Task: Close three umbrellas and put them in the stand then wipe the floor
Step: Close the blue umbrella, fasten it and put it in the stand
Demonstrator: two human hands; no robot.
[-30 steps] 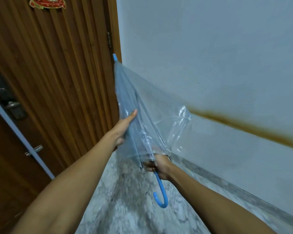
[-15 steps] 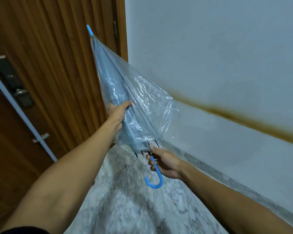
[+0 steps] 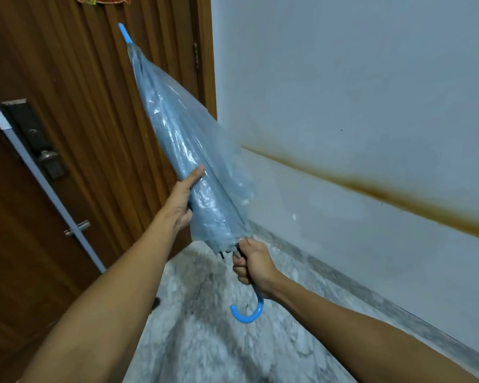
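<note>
Beside the wooden door [image 3: 80, 111], over the marble floor [image 3: 205, 346]: our clear umbrella [image 3: 177, 139] is slimmer than a second ago, its loose flap drawn in. Our left hand [image 3: 181, 201] wraps the canopy [image 3: 213, 205] mid-length; our right hand [image 3: 253, 265] grips just above the blue crook [image 3: 246, 315]. We judge it nearly closed; stand not in view.

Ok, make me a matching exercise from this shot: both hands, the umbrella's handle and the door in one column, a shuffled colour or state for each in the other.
Things:
1 left hand
2 right hand
3 hooked handle
4 door

States:
A blue, hanging under a fist
B ribbed brown wood
C fist closed just under the plastic's lower edge
D holds the folded clear umbrella partway up

Pairs: 1-D, 2-C, 3-A, 4-B
</note>
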